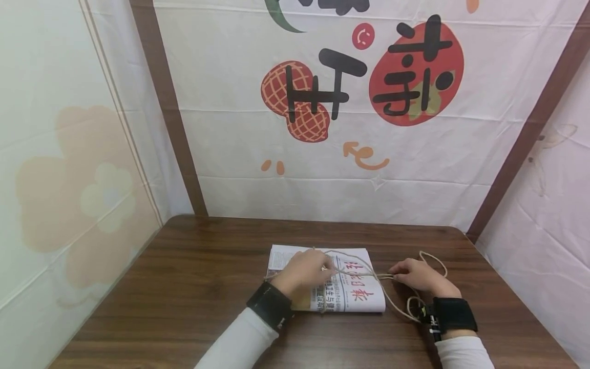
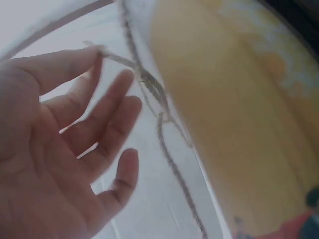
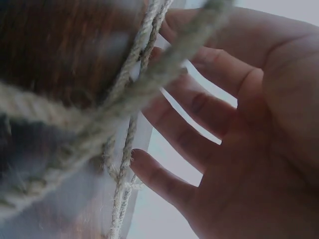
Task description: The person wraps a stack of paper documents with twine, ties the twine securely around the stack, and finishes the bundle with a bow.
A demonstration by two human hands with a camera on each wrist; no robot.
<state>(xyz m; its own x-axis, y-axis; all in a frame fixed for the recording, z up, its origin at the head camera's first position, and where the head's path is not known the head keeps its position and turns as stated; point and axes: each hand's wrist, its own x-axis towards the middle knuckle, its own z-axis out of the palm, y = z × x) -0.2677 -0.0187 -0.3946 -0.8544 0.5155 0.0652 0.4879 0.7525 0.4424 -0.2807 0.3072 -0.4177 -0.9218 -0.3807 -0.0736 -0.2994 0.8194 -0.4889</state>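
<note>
A folded newspaper stack [image 1: 343, 289] with red and black print lies flat on the table, twine [image 1: 357, 274] running across its top. Over the stack's left part, my left hand [image 1: 304, 269] pinches a twine end between thumb and forefinger; the other fingers are spread loosely in the left wrist view. There, strands of the twine [image 2: 172, 162] cross and loop together beside the fingertips. Off the stack's right edge, my right hand [image 1: 421, 277] pinches two strands drawn out sideways. The right wrist view shows these strands of twine [image 3: 127, 144] passing by the thumb and fingertips.
Loose loops of twine [image 1: 433, 256] curl around the right hand and wrist over the brown wooden table [image 1: 184, 302]. Both wrists wear black straps. A printed cloth curtain [image 1: 230, 169] hangs behind the table, with more cloth at both sides.
</note>
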